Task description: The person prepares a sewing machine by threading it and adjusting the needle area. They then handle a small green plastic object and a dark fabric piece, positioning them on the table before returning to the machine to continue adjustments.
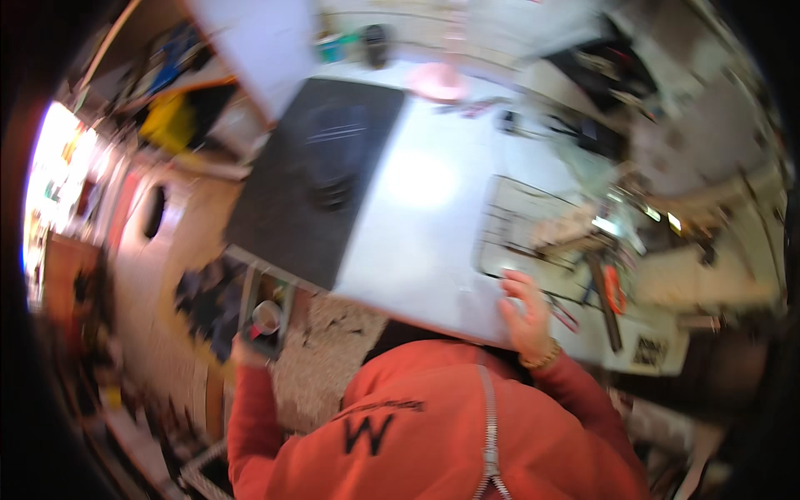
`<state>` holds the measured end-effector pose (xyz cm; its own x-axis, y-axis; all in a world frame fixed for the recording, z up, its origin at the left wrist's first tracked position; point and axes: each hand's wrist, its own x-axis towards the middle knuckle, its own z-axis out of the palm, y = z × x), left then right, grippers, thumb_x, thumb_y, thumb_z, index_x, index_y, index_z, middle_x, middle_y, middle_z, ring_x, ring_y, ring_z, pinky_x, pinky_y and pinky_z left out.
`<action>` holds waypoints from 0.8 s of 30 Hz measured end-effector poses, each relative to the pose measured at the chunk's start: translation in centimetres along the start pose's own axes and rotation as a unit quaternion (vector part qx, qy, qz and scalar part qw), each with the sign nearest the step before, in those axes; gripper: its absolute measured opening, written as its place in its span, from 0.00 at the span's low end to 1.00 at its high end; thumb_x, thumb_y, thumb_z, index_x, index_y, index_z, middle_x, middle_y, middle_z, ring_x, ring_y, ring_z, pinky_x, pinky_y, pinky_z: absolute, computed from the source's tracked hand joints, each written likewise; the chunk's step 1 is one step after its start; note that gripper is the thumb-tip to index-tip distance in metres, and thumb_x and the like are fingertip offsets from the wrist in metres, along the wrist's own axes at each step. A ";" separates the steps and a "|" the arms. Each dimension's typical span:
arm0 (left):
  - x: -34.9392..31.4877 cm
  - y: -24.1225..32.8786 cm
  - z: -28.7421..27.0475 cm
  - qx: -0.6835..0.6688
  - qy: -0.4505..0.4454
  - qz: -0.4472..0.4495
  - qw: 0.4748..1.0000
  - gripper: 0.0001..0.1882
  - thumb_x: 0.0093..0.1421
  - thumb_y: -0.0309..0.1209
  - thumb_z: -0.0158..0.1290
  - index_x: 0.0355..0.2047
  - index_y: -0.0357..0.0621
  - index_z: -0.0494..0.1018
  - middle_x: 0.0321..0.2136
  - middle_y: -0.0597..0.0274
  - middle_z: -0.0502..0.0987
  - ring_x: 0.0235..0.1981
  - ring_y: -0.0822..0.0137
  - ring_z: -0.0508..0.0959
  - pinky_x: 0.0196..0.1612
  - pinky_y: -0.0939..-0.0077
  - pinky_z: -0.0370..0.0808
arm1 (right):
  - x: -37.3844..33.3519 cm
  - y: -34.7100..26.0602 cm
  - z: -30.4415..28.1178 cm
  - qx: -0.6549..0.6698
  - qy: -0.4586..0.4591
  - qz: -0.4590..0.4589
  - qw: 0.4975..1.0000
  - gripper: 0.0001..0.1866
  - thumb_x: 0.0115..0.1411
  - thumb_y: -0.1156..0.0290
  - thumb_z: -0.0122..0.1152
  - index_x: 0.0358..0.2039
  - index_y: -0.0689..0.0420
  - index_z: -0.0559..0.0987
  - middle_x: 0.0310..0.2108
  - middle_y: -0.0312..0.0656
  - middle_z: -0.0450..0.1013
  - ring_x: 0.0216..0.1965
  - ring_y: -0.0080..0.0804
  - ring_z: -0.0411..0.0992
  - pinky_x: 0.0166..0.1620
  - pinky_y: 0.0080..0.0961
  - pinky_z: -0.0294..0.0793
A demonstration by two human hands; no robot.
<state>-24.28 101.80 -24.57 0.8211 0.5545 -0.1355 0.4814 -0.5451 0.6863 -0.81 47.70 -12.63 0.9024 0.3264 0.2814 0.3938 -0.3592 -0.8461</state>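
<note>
My left hand [248, 352], somewhat blurred, grips the near edge of a pulled-out drawer [283, 321] under the table's left end. Inside the drawer lies a round pale roll or cup [267, 317], with something dark and reddish beside it. My right hand [527, 318] rests at the front edge of the white table [417, 267], holding nothing visible, its fingers stretched and apart. Just right of that hand is a thin red-handled tool [563, 313]. A dark grey mat [308, 183] covers the table's left part.
Behind my right hand lies a black-lined sheet [517, 229]. Further right are a hammer-like tool [607, 304], an orange-handled tool [615, 290] and a wooden block [567, 232]. A pink stand [437, 82] is at the back. A dark heap [212, 304] lies left of the drawer.
</note>
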 end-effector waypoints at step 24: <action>16.0 10.7 6.7 -0.613 -0.028 -0.105 0.782 0.30 0.69 0.50 0.38 0.57 0.38 0.70 0.52 0.54 0.76 0.53 0.55 0.75 0.55 0.56 0.73 | -12.2 7.6 -15.0 0.024 0.394 0.142 0.908 0.14 0.55 0.83 0.61 0.21 0.59 0.64 0.25 0.37 0.68 0.28 0.21 0.63 0.32 0.20 0.63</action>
<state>-3.91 100.59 -24.18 0.7915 0.5045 -0.3450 -0.0209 0.5864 0.8097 -6.21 27.81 -15.73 0.8183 -0.5074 0.2702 0.1356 -0.2864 -0.9485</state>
